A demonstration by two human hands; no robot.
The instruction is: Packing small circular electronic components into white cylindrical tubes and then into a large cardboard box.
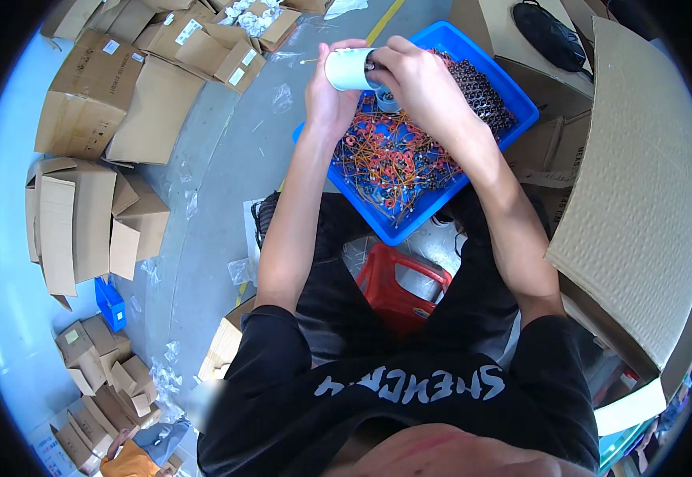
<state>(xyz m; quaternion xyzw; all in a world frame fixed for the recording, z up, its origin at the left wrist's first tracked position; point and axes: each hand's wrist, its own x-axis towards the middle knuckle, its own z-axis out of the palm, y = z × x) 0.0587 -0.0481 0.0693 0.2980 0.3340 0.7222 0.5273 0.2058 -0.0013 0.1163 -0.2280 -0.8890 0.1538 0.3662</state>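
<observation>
My left hand (pixel 332 99) is closed around a short white cylinder (pixel 349 70), held tilted on its side above the tray. A thin yellowish wire (pixel 309 61) sticks out at its left end. At the open right end are the bent fingers of my right hand (pixel 411 75), closed on a small dark piece that they mostly hide. Below both hands, a blue plastic tray (pixel 392 232) holds a tangle of orange and red wired parts (pixel 402 159) and many small dark parts (pixel 477 91). Another small light-blue round piece (pixel 387 101) shows in the tray just under my hands.
A red plastic stool (pixel 386 278) stands between my legs. Close on my right rise large cardboard boxes (pixel 632 183), with a black pouch (pixel 548 36) on one. Open cartons (pixel 84 103) line the left side. A person in orange (pixel 127 461) is at the lower left.
</observation>
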